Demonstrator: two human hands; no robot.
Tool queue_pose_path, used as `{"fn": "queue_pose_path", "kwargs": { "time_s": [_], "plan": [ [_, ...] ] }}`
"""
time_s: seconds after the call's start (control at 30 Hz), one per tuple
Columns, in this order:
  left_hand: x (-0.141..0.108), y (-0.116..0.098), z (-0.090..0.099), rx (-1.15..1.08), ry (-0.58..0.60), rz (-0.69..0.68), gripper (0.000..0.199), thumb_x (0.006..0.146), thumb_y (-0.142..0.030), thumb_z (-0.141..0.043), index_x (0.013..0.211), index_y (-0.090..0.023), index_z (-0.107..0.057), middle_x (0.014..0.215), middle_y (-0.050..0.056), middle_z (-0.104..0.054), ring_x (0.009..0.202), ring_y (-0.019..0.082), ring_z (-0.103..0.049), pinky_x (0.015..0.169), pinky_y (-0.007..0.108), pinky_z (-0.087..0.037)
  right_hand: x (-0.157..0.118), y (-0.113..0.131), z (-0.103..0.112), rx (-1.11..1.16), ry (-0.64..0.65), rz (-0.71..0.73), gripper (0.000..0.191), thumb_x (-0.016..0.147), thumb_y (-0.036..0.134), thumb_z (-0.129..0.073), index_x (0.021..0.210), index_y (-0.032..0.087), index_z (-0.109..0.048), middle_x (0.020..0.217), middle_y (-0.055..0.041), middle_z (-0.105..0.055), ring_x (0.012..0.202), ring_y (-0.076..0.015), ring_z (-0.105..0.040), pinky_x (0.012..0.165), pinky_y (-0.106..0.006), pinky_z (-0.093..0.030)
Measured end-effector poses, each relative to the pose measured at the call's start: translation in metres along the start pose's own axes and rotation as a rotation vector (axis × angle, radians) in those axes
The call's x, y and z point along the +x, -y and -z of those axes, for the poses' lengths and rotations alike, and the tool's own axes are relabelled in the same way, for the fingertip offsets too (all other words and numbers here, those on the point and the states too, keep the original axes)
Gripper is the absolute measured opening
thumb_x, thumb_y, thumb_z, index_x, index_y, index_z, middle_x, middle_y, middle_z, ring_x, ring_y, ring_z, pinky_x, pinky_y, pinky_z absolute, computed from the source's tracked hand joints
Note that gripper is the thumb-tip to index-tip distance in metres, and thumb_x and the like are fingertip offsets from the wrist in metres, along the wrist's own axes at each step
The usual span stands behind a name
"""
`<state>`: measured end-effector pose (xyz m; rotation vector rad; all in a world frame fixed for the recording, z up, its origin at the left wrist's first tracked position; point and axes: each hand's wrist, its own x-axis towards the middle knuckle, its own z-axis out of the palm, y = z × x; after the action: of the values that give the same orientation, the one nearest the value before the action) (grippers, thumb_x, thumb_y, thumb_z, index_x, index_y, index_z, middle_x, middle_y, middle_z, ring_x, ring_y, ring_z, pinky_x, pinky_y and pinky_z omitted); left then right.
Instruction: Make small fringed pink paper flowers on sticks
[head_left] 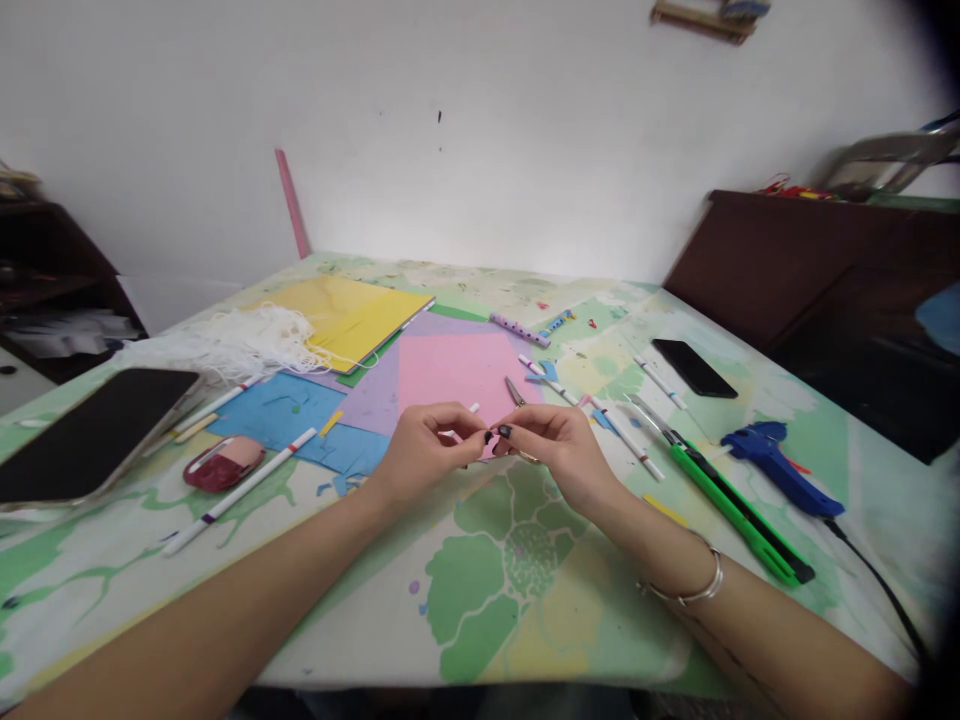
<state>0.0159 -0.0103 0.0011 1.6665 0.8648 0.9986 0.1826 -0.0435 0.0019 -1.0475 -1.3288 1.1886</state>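
Note:
Over the front edge of the pink paper (pixel 457 370), my left hand (pixel 431 440) and my right hand (pixel 559 440) meet, thumbs and fingertips pinched together. Whatever sits between the fingertips is too small and hidden to name. A short white end (pixel 474 408) shows just behind my left fingers. Scissors (pixel 514 391) lie partly under my right hand, blades pointing away. Purple sheets (pixel 367 405) and blue sheets (pixel 281 415) spread beneath and left of the pink one. Right of my right hand rests a white marker-like stick (pixel 628 440) with coloured bands.
Rightward lie a green box cutter (pixel 739 510) with its blade out, a blue glue gun (pixel 784 468) with a cord, and a phone (pixel 694 368). A tablet-like device (pixel 94 430), white string (pixel 232 340), a maroon case (pixel 223 464) and a yellow folder (pixel 360 310) occupy the left.

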Motion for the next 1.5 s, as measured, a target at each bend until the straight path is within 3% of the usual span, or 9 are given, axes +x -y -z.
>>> {"fn": "queue_pose_path", "kwargs": {
  "time_s": [0.4, 0.83, 0.93, 1.03, 1.2, 1.27, 1.37, 1.5],
  "plan": [
    [-0.001, 0.003, -0.003, 0.066, -0.013, -0.024, 0.009, 0.070, -0.018, -0.061, 0.067, -0.012, -0.068, 0.069, 0.005, -0.067, 0.065, 0.014, -0.059, 0.061, 0.025, -0.048, 0.002, -0.007, -0.002, 0.045, -0.019, 0.006, 0.010, 0.069, 0.024, -0.071, 0.072, 0.015, -0.069, 0.067, -0.0036, -0.069, 0.064, -0.0135, -0.064, 0.064, -0.027, -0.051],
    [0.002, 0.003, 0.001, -0.170, 0.019, 0.059, 0.009, 0.067, -0.015, -0.069, 0.075, -0.012, -0.069, 0.069, 0.002, -0.067, 0.059, 0.010, -0.059, 0.052, 0.019, -0.048, 0.002, -0.009, 0.002, 0.186, 0.002, 0.030, 0.004, 0.071, 0.019, -0.070, 0.074, 0.016, -0.070, 0.067, -0.0012, -0.068, 0.064, -0.0106, -0.062, 0.065, -0.023, -0.048],
    [0.006, 0.005, 0.008, -0.191, -0.031, 0.016, 0.010, 0.065, -0.013, -0.068, 0.076, -0.012, -0.069, 0.069, 0.002, -0.067, 0.058, 0.010, -0.059, 0.053, 0.020, -0.050, 0.003, -0.009, 0.002, 0.182, -0.020, 0.018, 0.004, 0.069, 0.017, -0.070, 0.073, 0.016, -0.069, 0.067, -0.0009, -0.067, 0.063, -0.0106, -0.062, 0.065, -0.023, -0.048],
    [0.015, 0.004, 0.021, -0.191, -0.159, -0.029, 0.012, 0.063, -0.012, -0.067, 0.076, -0.012, -0.069, 0.066, 0.002, -0.066, 0.058, 0.011, -0.060, 0.052, 0.021, -0.050, 0.003, -0.008, 0.002, 0.154, -0.062, -0.005, 0.006, 0.066, 0.018, -0.070, 0.071, 0.015, -0.068, 0.066, -0.0012, -0.067, 0.062, -0.0111, -0.062, 0.063, -0.024, -0.047],
    [0.033, 0.006, 0.059, 0.024, -0.338, 0.005, 0.021, 0.062, -0.018, -0.065, 0.082, -0.012, -0.068, 0.076, 0.005, -0.067, 0.065, 0.014, -0.060, 0.053, 0.024, -0.050, 0.005, -0.007, 0.002, -0.104, -0.068, -0.140, 0.006, 0.065, 0.019, -0.064, 0.068, 0.014, -0.064, 0.044, 0.0051, -0.051, 0.039, -0.0066, -0.045, 0.041, -0.019, -0.034],
    [0.037, 0.013, 0.074, 0.231, -0.305, 0.054, 0.022, 0.062, -0.019, -0.061, 0.082, -0.013, -0.068, 0.084, 0.007, -0.068, 0.066, 0.016, -0.059, 0.052, 0.025, -0.049, 0.005, -0.007, 0.003, -0.256, -0.049, -0.185, 0.005, 0.066, 0.019, -0.061, 0.067, 0.014, -0.063, 0.040, 0.0075, -0.044, 0.034, -0.0049, -0.036, 0.037, -0.019, -0.026],
    [0.038, 0.028, 0.087, 0.569, -0.224, 0.040, 0.021, 0.068, -0.019, -0.048, 0.075, -0.015, -0.067, 0.075, 0.005, -0.067, 0.063, 0.016, -0.057, 0.054, 0.027, -0.046, 0.005, -0.008, 0.003, -0.427, -0.019, -0.166, 0.007, 0.068, 0.019, -0.059, 0.068, 0.015, -0.063, 0.040, 0.0082, -0.041, 0.034, -0.0043, -0.033, 0.038, -0.019, -0.024],
    [0.038, 0.043, 0.089, 0.622, -0.100, -0.006, 0.017, 0.070, -0.023, -0.051, 0.077, -0.017, -0.066, 0.077, 0.003, -0.066, 0.072, 0.017, -0.058, 0.067, 0.028, -0.046, 0.007, -0.013, 0.003, -0.472, 0.076, -0.239, 0.009, 0.070, 0.020, -0.056, 0.070, 0.015, -0.064, 0.039, 0.0074, -0.043, 0.033, -0.0054, -0.036, 0.039, -0.019, -0.028]
  ]
}}
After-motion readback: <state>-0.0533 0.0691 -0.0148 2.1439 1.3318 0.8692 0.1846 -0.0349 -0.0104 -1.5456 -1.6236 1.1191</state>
